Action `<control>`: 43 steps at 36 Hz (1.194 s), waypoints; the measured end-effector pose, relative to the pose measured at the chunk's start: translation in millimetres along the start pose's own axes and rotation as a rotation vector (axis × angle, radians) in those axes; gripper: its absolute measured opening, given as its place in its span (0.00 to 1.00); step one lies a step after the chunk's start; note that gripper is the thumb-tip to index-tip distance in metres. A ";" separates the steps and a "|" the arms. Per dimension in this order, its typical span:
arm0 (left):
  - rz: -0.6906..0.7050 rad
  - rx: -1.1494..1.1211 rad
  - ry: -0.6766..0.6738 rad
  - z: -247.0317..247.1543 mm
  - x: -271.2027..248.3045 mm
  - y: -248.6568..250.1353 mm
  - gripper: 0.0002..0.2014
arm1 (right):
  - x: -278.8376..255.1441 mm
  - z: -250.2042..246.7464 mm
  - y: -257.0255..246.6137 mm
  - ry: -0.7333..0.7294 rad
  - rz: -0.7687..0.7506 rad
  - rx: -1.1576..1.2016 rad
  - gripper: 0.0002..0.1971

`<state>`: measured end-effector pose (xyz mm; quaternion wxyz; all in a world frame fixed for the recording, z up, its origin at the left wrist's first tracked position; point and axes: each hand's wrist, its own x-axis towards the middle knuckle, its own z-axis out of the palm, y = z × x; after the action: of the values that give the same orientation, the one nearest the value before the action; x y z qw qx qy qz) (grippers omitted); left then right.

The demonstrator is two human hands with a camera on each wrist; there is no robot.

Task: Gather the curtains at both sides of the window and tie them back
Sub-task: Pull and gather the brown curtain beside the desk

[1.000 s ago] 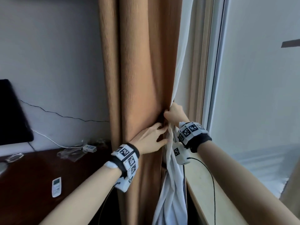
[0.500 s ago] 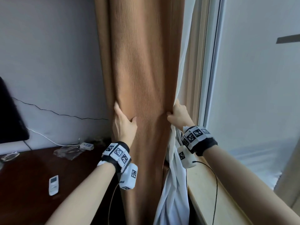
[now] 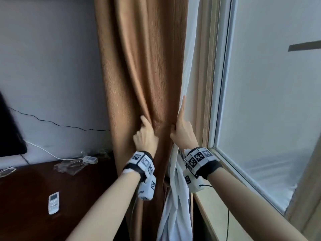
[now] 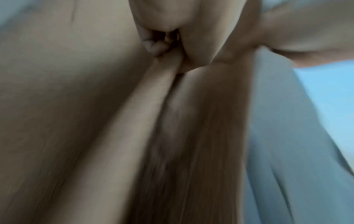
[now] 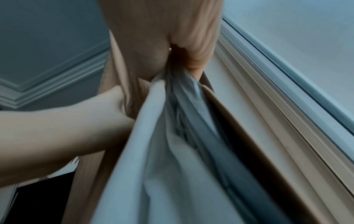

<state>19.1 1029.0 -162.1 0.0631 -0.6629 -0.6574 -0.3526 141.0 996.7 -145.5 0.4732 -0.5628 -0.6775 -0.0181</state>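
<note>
Hanging between the wall and the window frame (image 3: 220, 94), the brown curtain (image 3: 147, 66) is seen in the head view gathered into vertical folds. The left hand (image 3: 145, 136) is pressed against its front, the index finger pointed up into a fold and the other fingers curled; a fold pinched there cannot be confirmed from this view. The right hand (image 3: 183, 131) is placed at the curtain's right edge, the index finger extended upward along the white sheer curtain (image 3: 175, 202), which is bunched below the wrist and hangs beside the windowsill (image 3: 213, 206). On the dark desk (image 3: 31, 197) at the left, a white remote control (image 3: 54, 203) lies near the front edge, and a clear plastic wrapper (image 3: 69, 166) and a small white adapter (image 3: 90, 159) lie at the back edge by the wall.

In the left wrist view, heavily blurred, the left hand (image 4: 172, 37) is shown with its fingers (image 4: 155, 47) curled against a ridge of the brown curtain (image 4: 107, 136).

In the right wrist view, the right hand (image 5: 153, 50) is shown closed around the gathered sheer curtain (image 5: 172, 151) together with the brown curtain (image 5: 122, 75); the left forearm (image 5: 57, 125) crosses from the left, and the window frame (image 5: 268, 91) runs along the right.
</note>
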 end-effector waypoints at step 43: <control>0.136 -0.338 -0.620 88.4 -123.4 -59.2 0.14 | 7.0 -21.9 -0.4 -0.175 0.010 -0.218 0.15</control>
<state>12.8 982.8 -318.3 -0.2263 -0.7817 -0.5321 -0.2335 154.9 989.5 -128.6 0.3487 -0.6135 -0.7074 -0.0402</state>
